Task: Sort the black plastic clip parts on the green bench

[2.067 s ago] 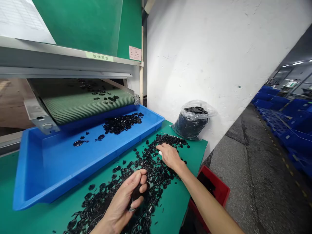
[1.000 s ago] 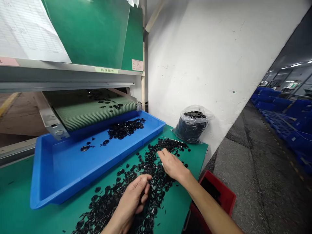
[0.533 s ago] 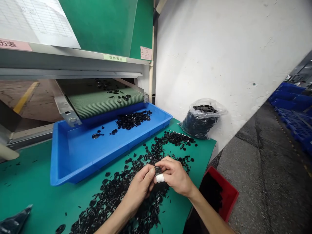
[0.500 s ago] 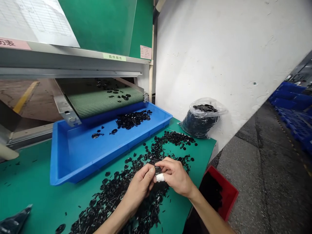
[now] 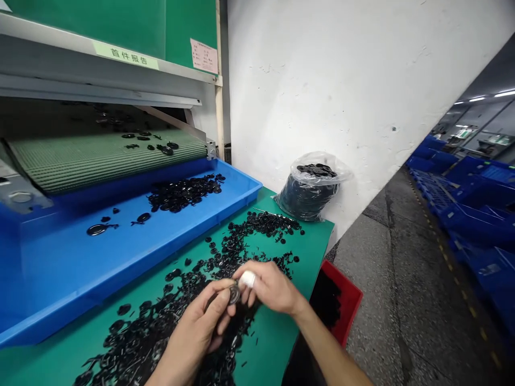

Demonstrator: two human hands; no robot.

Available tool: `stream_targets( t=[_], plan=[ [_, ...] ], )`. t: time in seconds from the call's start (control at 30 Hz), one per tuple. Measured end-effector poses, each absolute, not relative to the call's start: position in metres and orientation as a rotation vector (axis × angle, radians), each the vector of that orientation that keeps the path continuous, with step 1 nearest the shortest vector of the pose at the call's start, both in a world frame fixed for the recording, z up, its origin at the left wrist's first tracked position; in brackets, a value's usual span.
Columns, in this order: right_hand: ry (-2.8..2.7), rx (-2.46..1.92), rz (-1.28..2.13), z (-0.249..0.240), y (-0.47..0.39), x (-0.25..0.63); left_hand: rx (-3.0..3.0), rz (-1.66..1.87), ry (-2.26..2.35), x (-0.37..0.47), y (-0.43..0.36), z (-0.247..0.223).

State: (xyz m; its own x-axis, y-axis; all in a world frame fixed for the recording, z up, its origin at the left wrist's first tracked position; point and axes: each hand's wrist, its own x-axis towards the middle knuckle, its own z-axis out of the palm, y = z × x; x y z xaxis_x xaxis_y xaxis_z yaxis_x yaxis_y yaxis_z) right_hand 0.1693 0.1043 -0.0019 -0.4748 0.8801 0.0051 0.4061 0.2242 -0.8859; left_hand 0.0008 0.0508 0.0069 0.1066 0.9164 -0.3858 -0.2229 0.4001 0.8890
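Observation:
My left hand [image 5: 197, 321] pinches a small round black plastic part [image 5: 234, 294] between thumb and fingers, just above the table. Close against it on the right, my right hand [image 5: 267, 285] has its fingers curled, with the index fingertip at the part's upper edge. A white wrap [image 5: 248, 279] covers one of its digits; whatever its fingertips grip is hidden. Below both hands, a spread pile of black plastic pieces [image 5: 148, 329], discs and thin sticks, lies on the green tabletop [image 5: 277, 343].
A blue tray [image 5: 132, 262] with black parts stands at left, under the end of a green conveyor belt [image 5: 100, 155]. A clear bag [image 5: 308, 195] of black discs leans on the white wall [image 5: 322, 96]. Beside the table's right edge sits a red bin [image 5: 350, 305] with dark contents.
The view has swung right, so the scene has shifted left. The right hand's wrapped digit has risen from below the round part to above it; the left hand still holds the part.

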Motion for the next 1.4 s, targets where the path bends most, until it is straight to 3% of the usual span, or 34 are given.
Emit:
stream_targets(
  t=[0.1, 0.23, 0.53, 0.73, 1.0, 1.4],
  plan=[
    [-2.116, -1.618, 0.525, 0.010, 0.141, 0.194, 0.555, 1.033, 1.070, -0.002, 0.054, 0.009],
    [-2.109, -1.780, 0.339, 0.014, 0.183, 0.205, 0.405, 1.053, 0.940, -0.007, 0.056, 0.007],
    [-2.026, -1.588, 0.451, 0.003, 0.179, 0.205, 0.247, 1.138, 0.965, -0.010, 0.061, 0.010],
    [-1.866, -1.429, 0.863, 0.000, 0.172, 0.206, 0.458, 1.120, 0.890, -0.010, 0.060, 0.005],
    [-1.653, -1.122, 1.308, -0.005, 0.093, 0.157, 0.864, 0.941, 1.118, -0.003, 0.055, -0.002],
    [-2.062, -1.082, 0.740, 0.003, 0.070, 0.142, 0.985, 0.965, 1.273, -0.002, 0.047, -0.003]
  ],
)
